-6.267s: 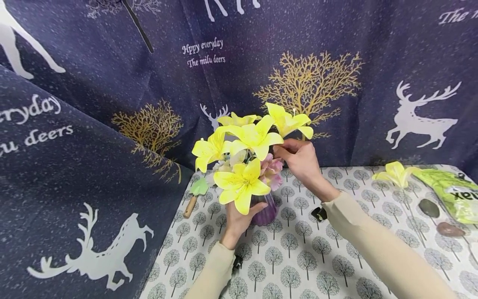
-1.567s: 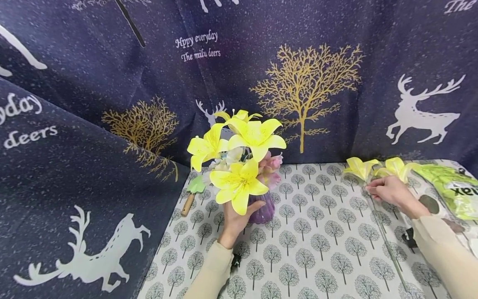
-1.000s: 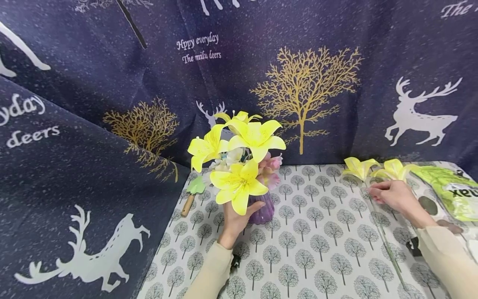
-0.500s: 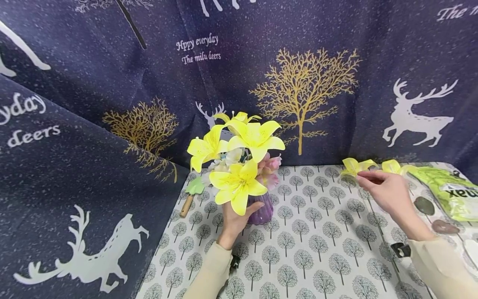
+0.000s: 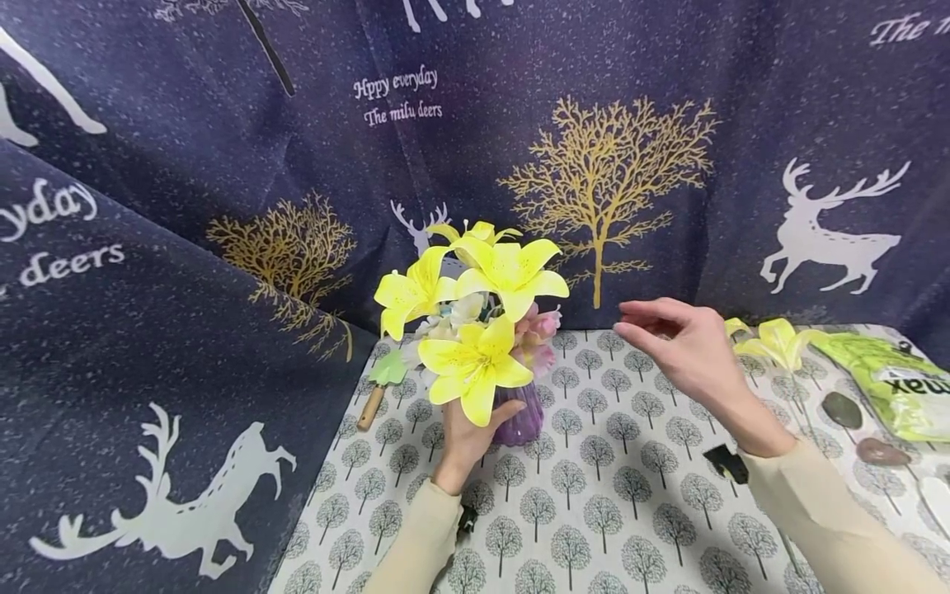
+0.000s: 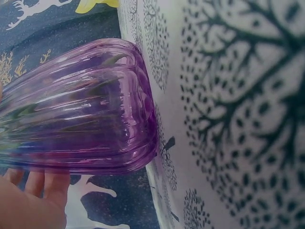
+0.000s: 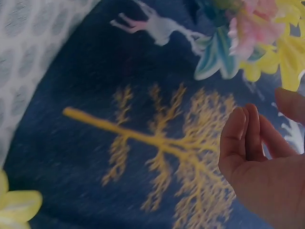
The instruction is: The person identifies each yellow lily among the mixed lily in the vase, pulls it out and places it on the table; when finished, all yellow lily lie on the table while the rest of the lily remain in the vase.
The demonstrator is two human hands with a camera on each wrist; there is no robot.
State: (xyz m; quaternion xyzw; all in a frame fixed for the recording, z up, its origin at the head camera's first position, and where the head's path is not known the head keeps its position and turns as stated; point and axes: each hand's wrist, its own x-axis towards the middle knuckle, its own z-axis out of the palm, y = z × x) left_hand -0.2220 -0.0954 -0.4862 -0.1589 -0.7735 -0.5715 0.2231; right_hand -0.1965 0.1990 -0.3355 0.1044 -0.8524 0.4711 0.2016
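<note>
My left hand (image 5: 463,441) grips a ribbed purple glass vase (image 5: 525,422) that stands on the table; the left wrist view shows its fingers (image 6: 56,188) against the translucent purple wall. Several yellow lilies (image 5: 478,363) rise from the vase, with a pink flower (image 5: 538,334) and pale blossoms among them. To the right of the bouquet, my right hand (image 5: 690,346) is raised over the table. In the right wrist view, a gap shows between its thumb (image 7: 291,105) and loosely bent fingers, with nothing held.
Two more yellow lilies lie at the back right, one lily (image 5: 779,342) plainly visible, the other partly behind my right hand. Beyond are a green bag (image 5: 891,384), a dark stone-like piece (image 5: 842,408) and a reddish one (image 5: 881,451). A wooden-handled green trowel (image 5: 382,384) lies left of the vase.
The lily that was at the bouquet's right side now lies on the table beside the other. My right hand has let go of it and moved left towards the bouquet. My left hand stays on the vase.
</note>
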